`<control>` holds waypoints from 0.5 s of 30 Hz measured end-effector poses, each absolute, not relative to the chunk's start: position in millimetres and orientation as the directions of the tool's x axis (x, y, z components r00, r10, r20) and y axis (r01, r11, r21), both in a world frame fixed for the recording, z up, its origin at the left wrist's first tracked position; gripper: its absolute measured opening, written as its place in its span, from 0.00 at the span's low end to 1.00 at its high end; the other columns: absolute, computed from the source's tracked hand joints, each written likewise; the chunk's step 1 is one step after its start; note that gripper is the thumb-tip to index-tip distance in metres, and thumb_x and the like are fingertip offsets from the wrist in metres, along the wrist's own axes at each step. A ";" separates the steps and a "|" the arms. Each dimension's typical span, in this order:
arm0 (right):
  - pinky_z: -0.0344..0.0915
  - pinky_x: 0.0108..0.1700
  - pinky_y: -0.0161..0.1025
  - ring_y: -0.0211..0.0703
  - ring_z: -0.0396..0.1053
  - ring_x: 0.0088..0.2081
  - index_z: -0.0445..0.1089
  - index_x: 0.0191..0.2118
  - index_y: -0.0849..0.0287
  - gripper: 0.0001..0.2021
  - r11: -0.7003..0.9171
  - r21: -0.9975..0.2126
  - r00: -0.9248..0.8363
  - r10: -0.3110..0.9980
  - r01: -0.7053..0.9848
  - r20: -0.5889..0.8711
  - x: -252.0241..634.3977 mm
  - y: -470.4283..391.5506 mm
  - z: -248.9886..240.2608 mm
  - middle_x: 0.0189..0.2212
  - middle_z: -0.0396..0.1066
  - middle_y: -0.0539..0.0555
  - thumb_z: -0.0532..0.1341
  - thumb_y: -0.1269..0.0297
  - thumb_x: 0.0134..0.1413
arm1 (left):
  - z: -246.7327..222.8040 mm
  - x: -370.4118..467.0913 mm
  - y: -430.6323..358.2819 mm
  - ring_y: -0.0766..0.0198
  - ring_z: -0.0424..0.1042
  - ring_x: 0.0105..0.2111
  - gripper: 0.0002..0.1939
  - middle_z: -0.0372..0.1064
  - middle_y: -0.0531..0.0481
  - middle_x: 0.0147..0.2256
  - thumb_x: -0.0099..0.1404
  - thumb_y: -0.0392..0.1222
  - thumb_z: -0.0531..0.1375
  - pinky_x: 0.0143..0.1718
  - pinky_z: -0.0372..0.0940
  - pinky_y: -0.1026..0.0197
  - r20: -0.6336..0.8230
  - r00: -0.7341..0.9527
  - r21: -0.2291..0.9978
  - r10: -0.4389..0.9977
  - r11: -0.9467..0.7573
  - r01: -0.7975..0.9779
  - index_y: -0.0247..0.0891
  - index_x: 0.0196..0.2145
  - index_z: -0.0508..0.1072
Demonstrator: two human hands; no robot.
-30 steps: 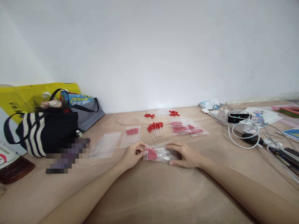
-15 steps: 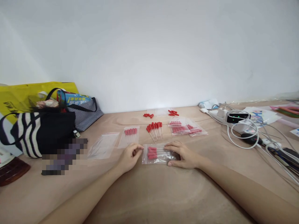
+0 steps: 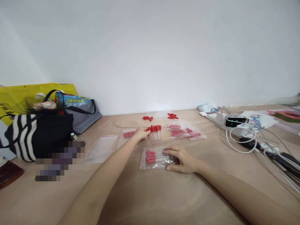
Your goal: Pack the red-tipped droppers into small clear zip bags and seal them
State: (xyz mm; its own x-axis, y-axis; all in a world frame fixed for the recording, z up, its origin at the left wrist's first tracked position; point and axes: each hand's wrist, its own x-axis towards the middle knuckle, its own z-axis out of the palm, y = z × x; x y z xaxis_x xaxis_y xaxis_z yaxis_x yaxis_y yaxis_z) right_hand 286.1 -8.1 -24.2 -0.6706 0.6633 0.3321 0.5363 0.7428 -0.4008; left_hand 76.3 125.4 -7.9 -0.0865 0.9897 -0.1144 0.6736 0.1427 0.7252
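Observation:
My left hand [image 3: 141,134] reaches to the left edge of a fan of glass droppers with red rubber bulbs [image 3: 155,132]. Its fingertips are together at the bulb of the leftmost dropper. My right hand [image 3: 182,160] lies with thumb and fingers apart on a clear zip bag [image 3: 143,161], steadying its right end. Inside that bag, several droppers [image 3: 151,157] lie side by side, bulbs to the left. Partly behind my left forearm is another zip bag with droppers [image 3: 127,134]. Flat clear bags [image 3: 99,150] lie further left.
Filled dropper bags [image 3: 187,132] are piled right of the fan. Loose red bulbs [image 3: 147,118] and glass tubes [image 3: 160,116] lie near the wall. A power strip [image 3: 215,118] with tangled cables occupies the right; a black striped bag [image 3: 47,134] stands left.
My left hand has moved forward from the near bag's open-air left edge to the loose droppers. My right hand has stayed on the bag. The view has shifted slightly.

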 end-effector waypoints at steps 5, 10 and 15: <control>0.57 0.48 0.47 0.49 0.60 0.47 0.58 0.52 0.59 0.30 0.743 -0.402 -0.668 0.663 0.534 0.338 286.3 -7.9 -24.5 0.47 0.62 0.60 0.58 0.48 0.45 | -8.0 77.7 129.2 0.70 0.60 0.11 0.09 0.57 0.56 0.10 0.49 0.34 0.61 0.15 0.53 0.69 -0.151 -0.112 0.807 0.982 0.188 0.559 0.33 0.16 0.65; 0.57 0.49 0.47 0.49 0.60 0.48 0.59 0.52 0.59 0.30 0.747 -0.400 -0.670 0.659 0.531 0.341 286.4 -6.8 -25.9 0.47 0.62 0.60 0.58 0.47 0.45 | 4.9 66.4 104.4 0.73 0.65 0.17 0.04 0.63 0.55 0.21 0.59 0.34 0.53 0.20 0.63 0.70 -0.022 -0.220 0.942 0.975 0.094 0.322 0.34 0.34 0.62; 0.57 0.49 0.47 0.49 0.60 0.48 0.59 0.52 0.59 0.30 0.751 -0.398 -0.674 0.654 0.526 0.344 286.7 -6.5 -26.9 0.47 0.62 0.60 0.58 0.48 0.45 | 8.5 22.6 58.5 0.75 0.67 0.18 0.05 0.62 0.57 0.25 0.60 0.34 0.51 0.24 0.66 0.69 0.120 -0.357 0.991 0.926 -0.090 0.099 0.36 0.36 0.58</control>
